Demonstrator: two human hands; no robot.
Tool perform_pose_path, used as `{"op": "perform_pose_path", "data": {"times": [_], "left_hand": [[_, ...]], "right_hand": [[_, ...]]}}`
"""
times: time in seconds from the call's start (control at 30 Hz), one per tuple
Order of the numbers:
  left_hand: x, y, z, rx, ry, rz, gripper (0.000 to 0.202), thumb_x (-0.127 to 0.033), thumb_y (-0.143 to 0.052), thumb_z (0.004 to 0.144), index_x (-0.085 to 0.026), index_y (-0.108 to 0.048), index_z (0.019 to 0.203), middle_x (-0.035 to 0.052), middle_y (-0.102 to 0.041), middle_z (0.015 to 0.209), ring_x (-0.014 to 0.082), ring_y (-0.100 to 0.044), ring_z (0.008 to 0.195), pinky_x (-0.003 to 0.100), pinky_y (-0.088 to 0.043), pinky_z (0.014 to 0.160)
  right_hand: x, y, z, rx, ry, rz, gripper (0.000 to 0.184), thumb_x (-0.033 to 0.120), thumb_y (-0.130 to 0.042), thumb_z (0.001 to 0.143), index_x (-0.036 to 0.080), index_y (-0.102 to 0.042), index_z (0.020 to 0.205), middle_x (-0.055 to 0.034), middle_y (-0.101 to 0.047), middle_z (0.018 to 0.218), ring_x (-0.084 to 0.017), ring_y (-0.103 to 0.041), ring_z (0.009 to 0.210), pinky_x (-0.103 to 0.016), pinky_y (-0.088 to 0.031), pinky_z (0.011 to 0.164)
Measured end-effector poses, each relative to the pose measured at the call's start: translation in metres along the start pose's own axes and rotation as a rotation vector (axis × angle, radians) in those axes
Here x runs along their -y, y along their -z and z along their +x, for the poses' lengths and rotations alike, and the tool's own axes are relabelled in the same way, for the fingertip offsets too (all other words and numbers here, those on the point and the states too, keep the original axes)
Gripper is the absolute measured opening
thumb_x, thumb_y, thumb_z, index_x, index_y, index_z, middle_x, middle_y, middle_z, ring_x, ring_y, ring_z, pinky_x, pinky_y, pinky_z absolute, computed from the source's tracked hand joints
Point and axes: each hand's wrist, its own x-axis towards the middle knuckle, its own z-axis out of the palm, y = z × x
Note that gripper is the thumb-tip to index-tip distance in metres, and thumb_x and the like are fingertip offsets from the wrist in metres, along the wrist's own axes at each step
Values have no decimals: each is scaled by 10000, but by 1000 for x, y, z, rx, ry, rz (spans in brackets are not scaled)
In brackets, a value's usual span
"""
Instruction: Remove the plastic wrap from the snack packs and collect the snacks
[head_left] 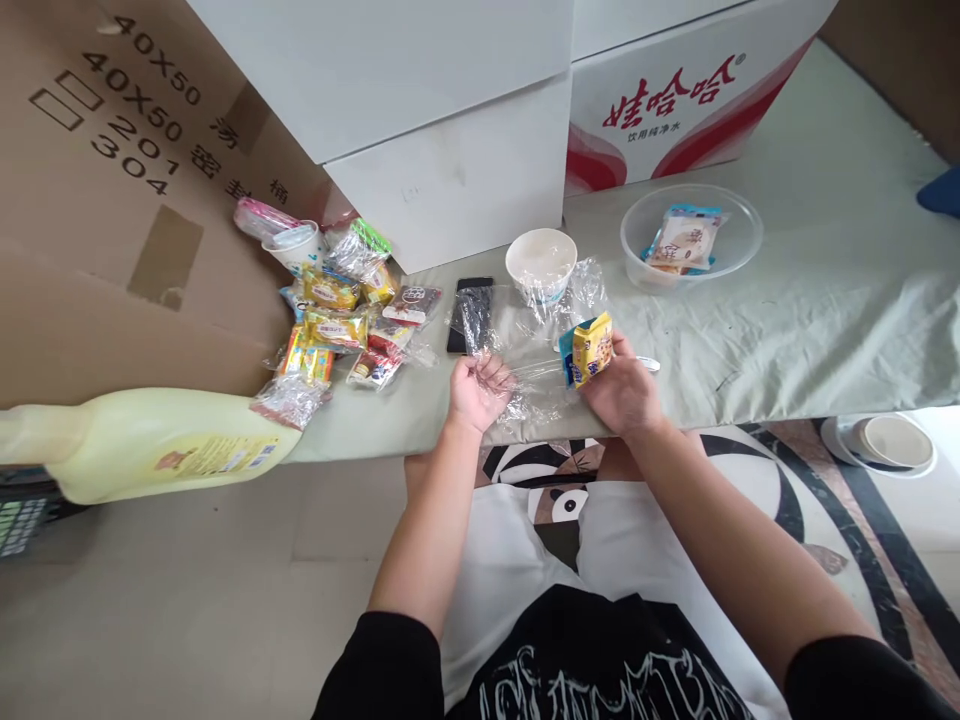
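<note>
My left hand [481, 390] is closed on a clear plastic bag [534, 385], which stretches thinly across toward the right. In my right hand [624, 388] are a yellow snack packet [594, 348] and, behind it, a blue packet [568, 358]; the fingers wrap around their right side. Part of the bag reaches up to these packets. A white paper bowl [541, 262] stands just beyond, with crumpled clear film around it. Past my left hand lies a black phone [471, 312], partly under the film. A white spoon-like piece [649, 364] shows beside my right hand, mostly hidden.
Several wrapped snacks [336, 328] and a paper cup [296, 246] are heaped at left, near a yellow bottle [187, 445]. A clear round tub [694, 280] with packets stands at right. White cartons [457, 170] and a brown carton [120, 300] wall the green-covered table [810, 340].
</note>
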Motion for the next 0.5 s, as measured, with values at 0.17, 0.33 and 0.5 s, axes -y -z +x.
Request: {"op": "perform_pose_path", "data": {"times": [0.17,0.33,0.5], "left_hand": [[0,-4,-1,-38,-18,2,320,-155,-469,825,-210,-245,603,-60,-254,532,84,-305,434,233,-294,467],[-2,-8,1,-43,-7,33,321,-162,-476,825,-209,-241,612,-65,-232,528,83,-297,430,226,-287,462],[-2,-8,3,-47,6,47,318,-171,-460,856,-206,-241,628,-64,-220,535,83,-286,432,222,-292,468]], "right_hand": [[-3,-4,-2,-45,19,-103,535,355,-885,642,343,-594,1090,66,-672,970,-110,-647,783,-234,-549,688],[-4,1,-2,-14,5,-183,702,312,-933,574,354,-590,1185,39,-634,969,-135,-637,813,-266,-563,742],[-5,8,-1,46,4,-293,818,228,-959,515,365,-615,1245,33,-586,1057,-118,-619,833,-236,-551,726]]}}
